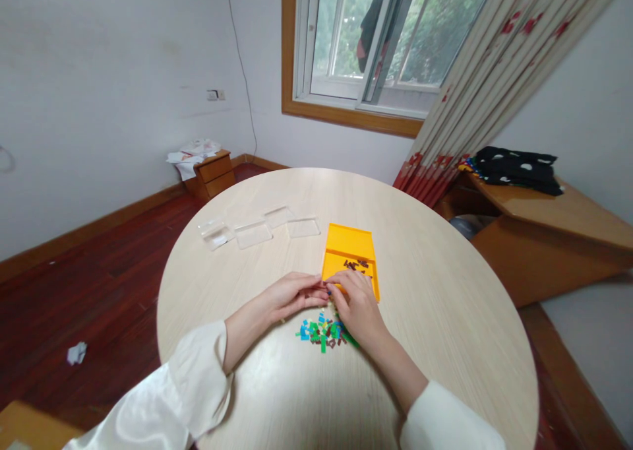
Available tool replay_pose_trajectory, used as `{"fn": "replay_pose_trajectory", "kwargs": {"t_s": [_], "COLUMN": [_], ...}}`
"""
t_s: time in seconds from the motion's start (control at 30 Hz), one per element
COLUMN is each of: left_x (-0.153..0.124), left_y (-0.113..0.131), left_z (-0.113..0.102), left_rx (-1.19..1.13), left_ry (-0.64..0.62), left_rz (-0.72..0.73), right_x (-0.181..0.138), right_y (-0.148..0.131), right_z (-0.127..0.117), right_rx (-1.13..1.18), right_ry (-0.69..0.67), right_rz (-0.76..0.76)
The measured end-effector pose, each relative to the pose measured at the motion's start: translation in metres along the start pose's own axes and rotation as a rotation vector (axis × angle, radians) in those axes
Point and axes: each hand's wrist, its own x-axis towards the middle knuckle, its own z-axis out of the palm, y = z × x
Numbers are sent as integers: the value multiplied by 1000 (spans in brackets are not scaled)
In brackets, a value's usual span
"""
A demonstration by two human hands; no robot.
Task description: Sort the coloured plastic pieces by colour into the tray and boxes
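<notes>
My left hand (297, 296) and my right hand (359, 305) meet at the near left corner of an open yellow plastic box (350, 240). The fingers of both hands are drawn together around something tiny, and a speck of dark blue shows between them. What exactly each hand grips is too small to tell. Several small brown bricks (355, 264) lie inside the box's near half. Just below my hands spreads a loose pile of small green, blue, brown and pale building bricks (322, 331), partly covered by my right hand.
Several clear plastic trays or lids (253, 234) lie on the far left of the round wooden table (435, 318). A low drawer cabinet (215, 174) stands behind it. To the right is a wooden desk (558, 232) with dark cloth (517, 168) on top, beside a long curtain (469, 74).
</notes>
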Motion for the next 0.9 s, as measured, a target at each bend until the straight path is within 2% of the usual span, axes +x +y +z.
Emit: {"fn": "replay_pose_trajectory", "kwargs": {"t_s": [0.2,0.47,0.6,0.73,0.83,0.9], "left_x": [0,2,1,2,4,3], "left_y": [-1,-2,0,2,4,4], "left_z": [-2,-4,-1,-3,-7,-8], "left_rx": [108,116,39,-103,-179,-210], "left_ry": [-20,-50,-35,-25,-71,-111], "left_rz": [24,45,36,-43,-86,-97], "right_x": [0,2,3,6,8,7], "right_y": [1,-3,4,22,28,23], "right_z": [-2,-4,-8,-13,-15,-13], "right_rx": [13,123,96,-2,-38,19], "right_ry": [0,-29,52,137,169,146], "right_rz": [-8,15,37,128,180,134]}}
